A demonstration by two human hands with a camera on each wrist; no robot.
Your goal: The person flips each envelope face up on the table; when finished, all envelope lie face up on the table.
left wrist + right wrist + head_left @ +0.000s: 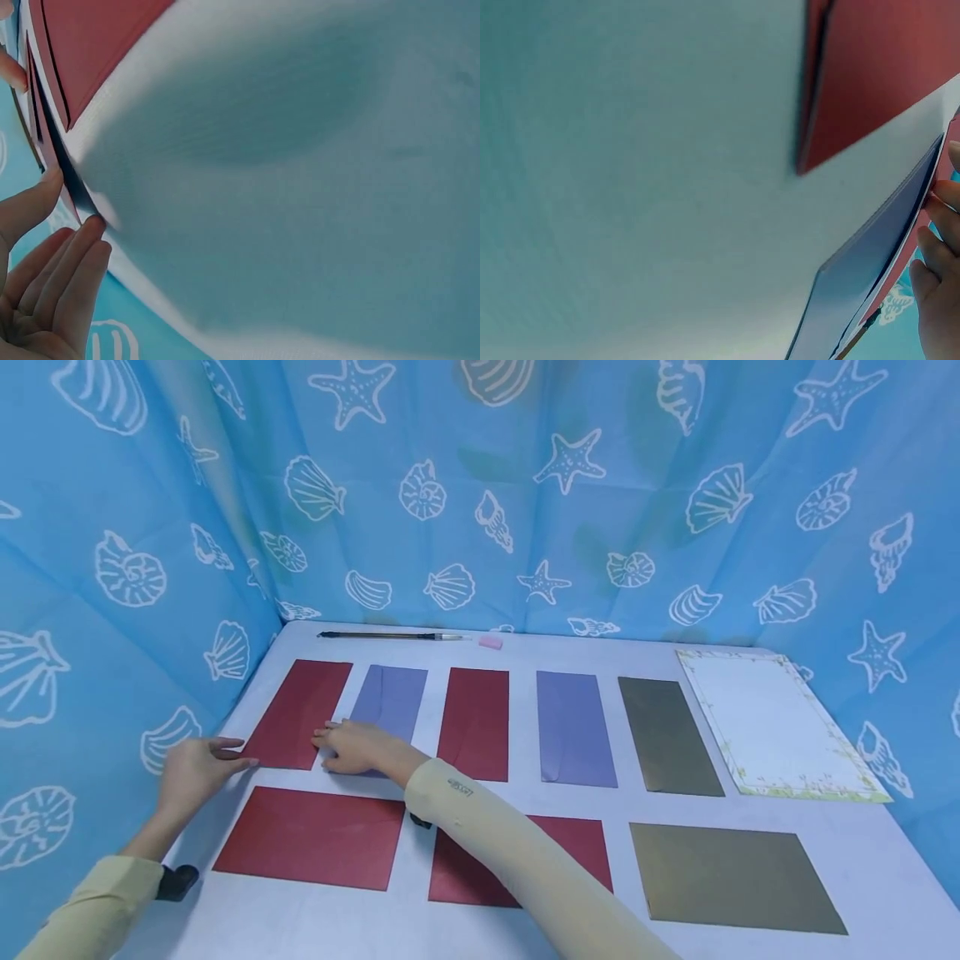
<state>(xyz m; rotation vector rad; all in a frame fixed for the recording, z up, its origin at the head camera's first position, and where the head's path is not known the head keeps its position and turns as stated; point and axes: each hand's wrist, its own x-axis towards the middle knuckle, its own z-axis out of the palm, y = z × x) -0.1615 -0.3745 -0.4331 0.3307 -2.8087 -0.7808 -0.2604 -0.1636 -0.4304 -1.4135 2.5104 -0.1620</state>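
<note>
A dark red envelope (300, 714) lies upright at the left end of the back row. My left hand (197, 770) touches its lower left corner with thumb and fingertips; in the left wrist view the left hand's fingers (71, 281) are nearly straight, apart from the thumb. Along that envelope's right edge, the fingertips of my right hand (358, 747) rest, while the hand itself is over the lower part of a purple envelope (393, 697). In the right wrist view, the right hand's fingers (941, 217) touch the red edge beyond the purple envelope. Neither hand grips it visibly.
Right along the row lie a red envelope (476, 718), a purple one (576, 727) and a brown-gold one (670, 735). In front are a red envelope (311, 839), another partly under the right sleeve, and a gold one (738, 877). Behind: a brush (382, 635), pink eraser-like block (491, 642), bordered sheet (780, 722).
</note>
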